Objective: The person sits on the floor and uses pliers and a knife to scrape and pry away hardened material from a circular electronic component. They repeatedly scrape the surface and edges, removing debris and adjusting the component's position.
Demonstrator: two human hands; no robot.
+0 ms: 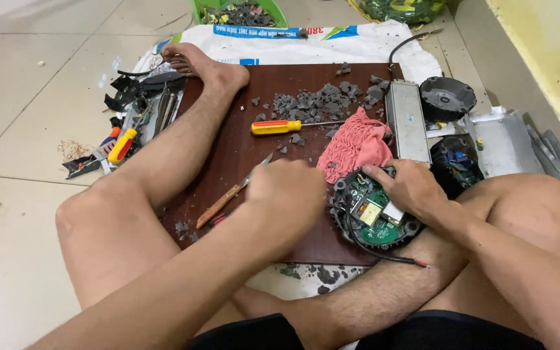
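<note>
On brown board [241,139] | round black housing [374,217], green circuit exposed | right hand [409,188] grips housing | left hand [286,191] grips wooden-handled tool [228,198]

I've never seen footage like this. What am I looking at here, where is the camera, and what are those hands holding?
There is one picture, taken by a camera worn on a person's head, looking down at their own bare hands and legs as they sit on a tiled floor. In front of them lies a dark brown board. The left hand grips a wooden-handled tool; its working end is hard to make out. The right hand steadies a round black housing with a green circuit board inside. Nearby lie a yellow-handled screwdriver, a pink cloth, grey broken fragments, a silver metal box and more tools off to the left.
</note>
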